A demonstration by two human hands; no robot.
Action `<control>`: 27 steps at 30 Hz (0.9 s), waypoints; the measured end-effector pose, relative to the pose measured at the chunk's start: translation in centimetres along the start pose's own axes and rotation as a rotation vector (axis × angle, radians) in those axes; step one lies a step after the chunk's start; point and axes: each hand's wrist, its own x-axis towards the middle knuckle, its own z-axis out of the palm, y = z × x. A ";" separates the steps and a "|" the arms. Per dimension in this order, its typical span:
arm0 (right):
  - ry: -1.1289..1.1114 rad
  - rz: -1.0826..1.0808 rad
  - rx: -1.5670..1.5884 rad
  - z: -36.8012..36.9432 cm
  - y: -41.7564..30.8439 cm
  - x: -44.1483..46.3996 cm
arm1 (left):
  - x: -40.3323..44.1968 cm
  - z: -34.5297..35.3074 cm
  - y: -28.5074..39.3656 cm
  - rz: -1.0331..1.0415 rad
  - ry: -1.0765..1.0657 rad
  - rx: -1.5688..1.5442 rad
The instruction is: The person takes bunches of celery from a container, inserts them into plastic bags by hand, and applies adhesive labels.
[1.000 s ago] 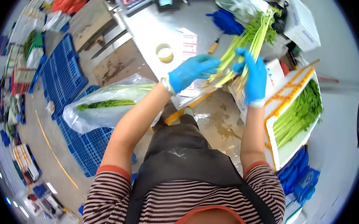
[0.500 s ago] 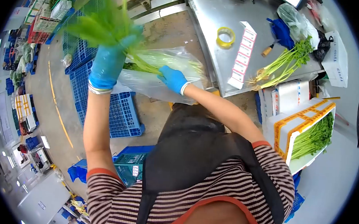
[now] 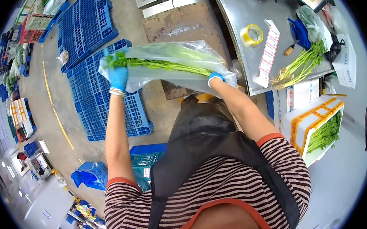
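A long clear plastic bag (image 3: 152, 80) with green celery (image 3: 165, 65) in it lies across in front of me. At the bag's left end, my blue-gloved left hand (image 3: 118, 74) is closed around the leafy tops. My right hand (image 3: 217, 76), gloved too, is at the stalks' root end on the right; its fingers are partly hidden by the plastic. More stalks (image 3: 283, 74) with leaves lie loose on the metal table (image 3: 238, 18), beside a strip of printed labels (image 3: 269, 52).
Yellow tape (image 3: 253, 35) and a wooden-handled tool (image 3: 289, 50) are on the table. A foam box (image 3: 311, 125) of greens stands at the right. Blue pallets (image 3: 105, 98) are on the floor at left, with a teal crate (image 3: 141, 160) nearer me.
The view swung left from the table to the bag. Both hands left the loose stalks there; the leafy bunch in my left hand came down along the bag and now lies level in it.
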 end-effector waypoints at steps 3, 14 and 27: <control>0.021 0.039 0.081 -0.1 0.7 -0.2 | 1.3 -3.8 5.1 -0.015 -0.043 -0.260; 0.455 -0.474 0.650 -9.7 7.8 -15.8 | 0.1 -2.7 8.7 -0.703 -0.330 -0.952; 0.520 0.800 0.980 3.3 47.9 -4.8 | -4.0 1.4 20.1 -0.464 -0.203 -0.837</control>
